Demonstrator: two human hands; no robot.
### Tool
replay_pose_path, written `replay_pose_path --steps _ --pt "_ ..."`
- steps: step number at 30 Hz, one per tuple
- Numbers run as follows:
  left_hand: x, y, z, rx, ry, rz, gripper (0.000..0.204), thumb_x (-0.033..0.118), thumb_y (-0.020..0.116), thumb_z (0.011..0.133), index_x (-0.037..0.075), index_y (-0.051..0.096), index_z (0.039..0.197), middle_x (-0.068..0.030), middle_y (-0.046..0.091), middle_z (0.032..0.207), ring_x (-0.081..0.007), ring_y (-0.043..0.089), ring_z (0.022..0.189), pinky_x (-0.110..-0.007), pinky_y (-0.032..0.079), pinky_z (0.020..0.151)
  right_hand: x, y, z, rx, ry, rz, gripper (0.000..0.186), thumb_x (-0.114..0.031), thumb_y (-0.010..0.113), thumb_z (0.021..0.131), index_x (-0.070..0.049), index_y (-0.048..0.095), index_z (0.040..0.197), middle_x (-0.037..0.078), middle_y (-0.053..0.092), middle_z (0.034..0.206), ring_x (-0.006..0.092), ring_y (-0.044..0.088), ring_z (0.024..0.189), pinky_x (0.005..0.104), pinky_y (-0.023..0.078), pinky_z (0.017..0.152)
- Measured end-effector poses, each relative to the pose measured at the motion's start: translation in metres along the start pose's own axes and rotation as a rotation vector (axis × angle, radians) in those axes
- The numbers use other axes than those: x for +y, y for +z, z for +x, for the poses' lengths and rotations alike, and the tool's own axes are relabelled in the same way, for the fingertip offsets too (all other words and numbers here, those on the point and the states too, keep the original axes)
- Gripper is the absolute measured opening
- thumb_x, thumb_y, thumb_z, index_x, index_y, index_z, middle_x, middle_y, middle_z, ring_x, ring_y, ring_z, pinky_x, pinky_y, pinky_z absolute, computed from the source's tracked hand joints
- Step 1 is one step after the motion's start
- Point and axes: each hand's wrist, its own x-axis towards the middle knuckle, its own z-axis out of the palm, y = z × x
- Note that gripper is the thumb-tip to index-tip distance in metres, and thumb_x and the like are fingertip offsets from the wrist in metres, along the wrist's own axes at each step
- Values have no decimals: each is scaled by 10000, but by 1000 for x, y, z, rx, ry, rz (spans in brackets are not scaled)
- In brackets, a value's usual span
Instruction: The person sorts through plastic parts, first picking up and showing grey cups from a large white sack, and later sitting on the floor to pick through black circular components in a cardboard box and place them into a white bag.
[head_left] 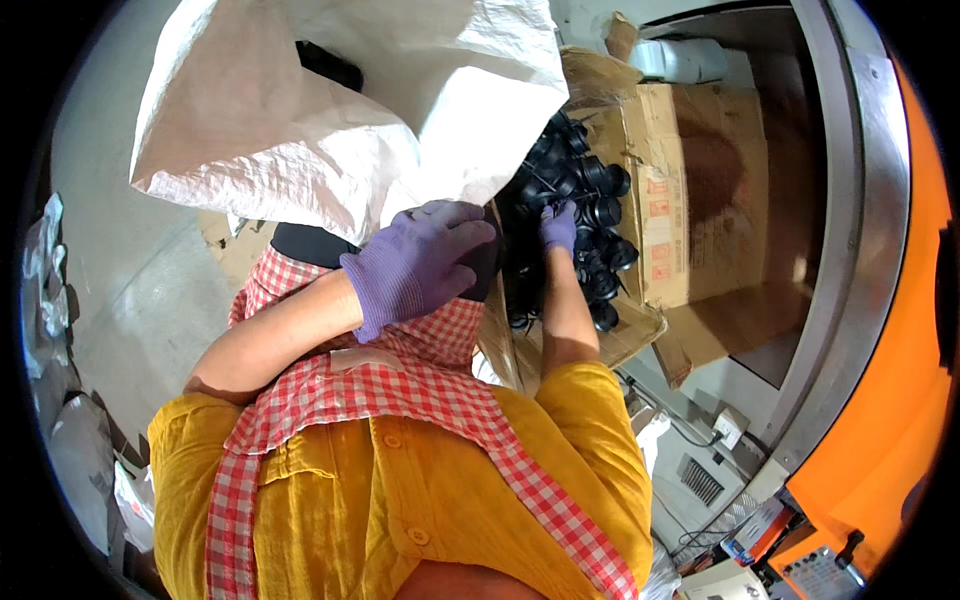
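Right hand in a purple knit glove (558,228) reaches into the heap of glossy black, round-ended plastic parts (605,210), which sits in an open brown cardboard box (640,330) at the wearer's right. Parts look tangled; best, I judge, to take hold of one by its body and ease it clear without dragging neighbours. Right fingers dip among the parts, tips hidden: grip cannot be told. Left hand, likewise purple-gloved (420,268), lies by the lower rim of a white woven sack (270,120), fingers loosely curved, thumb apart; whether it pinches the rim, unclear.
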Motion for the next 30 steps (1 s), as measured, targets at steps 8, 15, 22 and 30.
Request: replay_pose_path --steps 8,15,22,30 --pt "0 58 21 2 -303 -597 484 200 632 795 -14 483 1203 -152 594 1048 -203 574 961 -321 458 847 -15 -59 -151 -100 182 1840 172 -100 520 877 -92 500 1048 65 546 970 158 531 776 232 448 632" --pt "26 58 17 -117 -495 -1089 301 62 539 833 -17 549 1123 -71 609 938 -122 576 842 -251 477 764 -67 -80 -240 -174 -109 1528 190 -170 545 891 -58 546 1044 37 585 803 102 515 622 227 430 563" --pt "1 41 -8 -57 -390 -894 399 16 464 761 -34 548 1148 -100 624 989 -169 605 844 -282 499 769 -32 -124 -252 434 -116 1315 158 -118 561 883 -23 587 1007 39 632 896 91 558 726 235 468 629" --pt "7 38 -30 -118 -450 -1048 345 96 519 795 -46 534 1109 -117 618 968 -220 624 850 -367 554 714 65 -219 -314 1156 -247 543 161 -29 643 768 -51 607 923 118 630 853 235 621 756 317 486 687"
